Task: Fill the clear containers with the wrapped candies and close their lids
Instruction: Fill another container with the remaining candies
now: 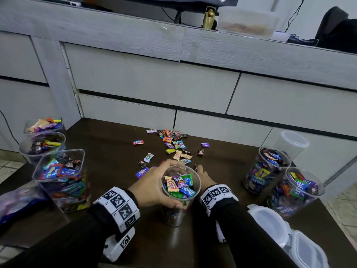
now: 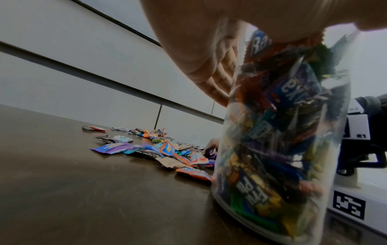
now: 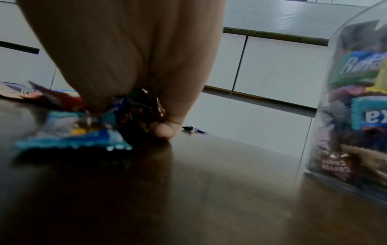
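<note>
Standing near the worktop point(image 1: 108, 151) front edge, the nearly full clear container point(image 1: 180, 192) is gripped by the left hand point(image 1: 154, 187) while the right hand point(image 1: 202, 176) pinches loose wrapped candies point(image 3: 87, 126) beside it; overfilling could block its lid.

What sits around my work on the dark desk point(image 1: 108, 151)

In front of me runs a pale grey cabinet with drawers point(image 1: 154, 80). On its top stand a gold figurine point(image 1: 209, 18), a frosted tub point(image 1: 247, 22) with something pale brown inside, and, at the far right, a black bag point(image 1: 338, 29) with cables point(image 1: 293, 18) hanging near it. A crumpled blue and purple plastic bag point(image 1: 17, 202) lies at the desk's left edge, and tiled floor point(image 1: 345, 209) shows beyond the desk on my right.
</note>
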Demonstrator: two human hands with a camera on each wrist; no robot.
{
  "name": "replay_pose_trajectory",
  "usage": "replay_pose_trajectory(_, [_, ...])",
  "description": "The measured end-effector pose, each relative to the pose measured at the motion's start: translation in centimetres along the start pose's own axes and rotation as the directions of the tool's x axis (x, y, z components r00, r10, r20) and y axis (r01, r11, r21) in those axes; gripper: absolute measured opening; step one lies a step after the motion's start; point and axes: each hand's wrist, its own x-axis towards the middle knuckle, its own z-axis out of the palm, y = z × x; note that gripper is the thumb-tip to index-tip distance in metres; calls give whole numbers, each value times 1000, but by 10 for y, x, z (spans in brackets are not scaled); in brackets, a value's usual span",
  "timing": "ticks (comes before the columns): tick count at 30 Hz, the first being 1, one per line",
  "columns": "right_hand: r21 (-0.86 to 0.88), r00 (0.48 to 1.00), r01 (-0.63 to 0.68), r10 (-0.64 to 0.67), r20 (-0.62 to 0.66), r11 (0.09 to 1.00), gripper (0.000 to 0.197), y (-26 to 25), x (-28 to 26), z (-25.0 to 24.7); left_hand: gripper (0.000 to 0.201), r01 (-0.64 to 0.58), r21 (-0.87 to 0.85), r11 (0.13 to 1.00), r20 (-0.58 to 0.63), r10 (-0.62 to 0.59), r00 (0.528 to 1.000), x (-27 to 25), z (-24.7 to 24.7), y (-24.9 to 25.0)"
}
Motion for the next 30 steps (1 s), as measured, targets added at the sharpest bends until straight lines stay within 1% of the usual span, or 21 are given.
replay_pose_trajectory(2, [71, 999, 27, -30, 45, 997, 62, -1, -3, -3, 95, 6, -6, 1000, 7, -6, 1000, 0, 0, 0])
replay_pose_trajectory(4, [115, 997, 23, -31, 67, 993, 61, -1, -3, -5, 94, 6, -8, 1000, 12, -6, 1000, -1, 0, 0])
replay_pose_trajectory(6, [81, 996, 0, -8, 91, 997, 63, -1, -1, -6, 93, 8, -12, 1000, 13, -8, 1000, -2, 0, 1])
replay_pose_trajectory(8, [13, 997, 3, -4, 82, 1000, 62, 2, 2, -6, 92, 10, -14, 1000, 14, -10, 1000, -1, 0, 1])
replay_pose_trajectory(10, [-73, 999, 37, -35, 26, 997, 54, 9, 4, -6, 93, 18, -16, 1000, 17, -18, 1000, -1, 0, 2])
replay_pose_trajectory(11, [-69, 999, 44, -46, -17, 997, 48, 13, 4, -8, 93, 21, -17, 1000, 17, -21, 1000, -1, 0, 2])
replay_pose_trajectory(14, [47, 988, 76, -69, -141, 996, 35, 26, -3, -20, 94, 25, -12, 1000, 18, -25, 1000, -1, 0, 2])
replay_pose_trajectory(18, [178, 952, 191, -138, -274, 965, 23, 30, -24, -51, 94, 37, -17, 999, 28, -36, 999, -1, 0, 2])
replay_pose_trajectory(20, [196, 928, 277, -209, -309, 940, 17, 23, -38, -70, 94, 36, -15, 999, 32, -35, 999, -1, 0, 2])
replay_pose_trajectory(22, [176, 903, 353, -286, -322, 919, 19, 12, -55, -87, 93, 37, -12, 999, 32, -37, 999, -2, 0, 4])
replay_pose_trajectory(26, [50, 858, 467, -439, -267, 883, 21, -19, -91, -104, 92, 34, -10, 999, 28, -34, 999, -3, 0, 5])
replay_pose_trajectory(28, [-45, 850, 496, -495, -180, 867, 24, -36, -106, -104, 93, 26, -2, 1000, 17, -26, 1000, -3, 2, 6])
replay_pose_trajectory(30, [-175, 869, 478, -492, -49, 861, 32, -50, -114, -101, 95, 24, -11, 1000, 14, -24, 1000, -3, 6, 7])
